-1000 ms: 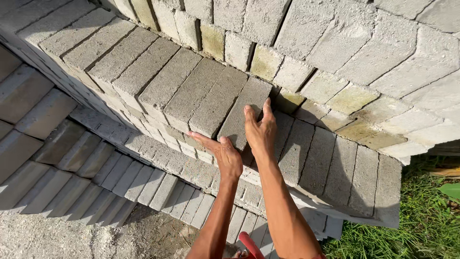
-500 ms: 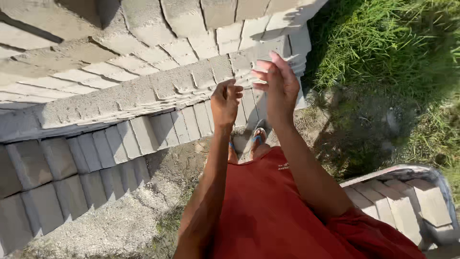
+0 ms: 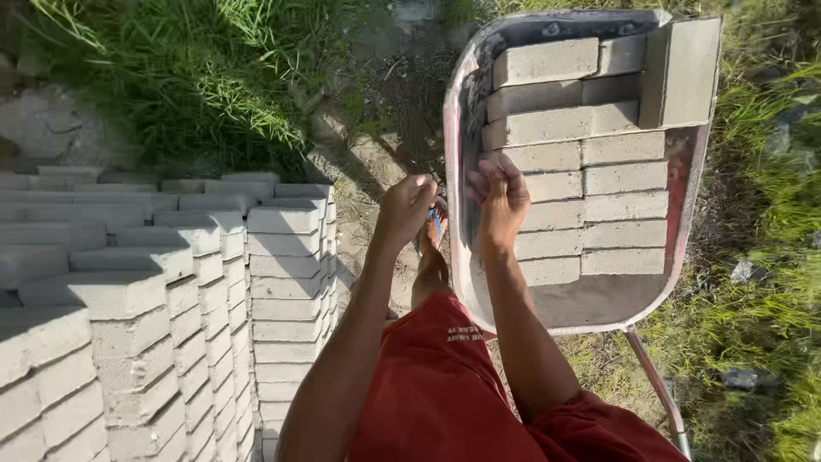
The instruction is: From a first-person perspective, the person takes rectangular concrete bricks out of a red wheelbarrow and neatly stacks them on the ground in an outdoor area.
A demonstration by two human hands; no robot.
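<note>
Your left hand (image 3: pixel 407 205) hangs over the bare ground just outside the left rim of the wheelbarrow (image 3: pixel 462 257). Its fingers are curled loosely inward and it holds nothing. Your right hand (image 3: pixel 499 198) is above the wheelbarrow's left inner edge, over the near end of the concrete pavers (image 3: pixel 599 162) loaded in the tray. Its fingers are bent and bunched together; whether the fingertips touch a paver or grip anything cannot be told.

The pavers lie in two columns of flat rows across the wheelbarrow tray, with one paver standing on edge (image 3: pixel 684 73) at the far right corner. A bare strip of the tray floor shows at the end nearest you.

To the left of the wheelbarrow, well apart from it, stands the paver stack (image 3: pixel 256 282). Your foot in a sandal (image 3: pixel 434 229) is on the ground between the stack and the wheelbarrow. Grass (image 3: pixel 188 77) grows beyond the stack.
</note>
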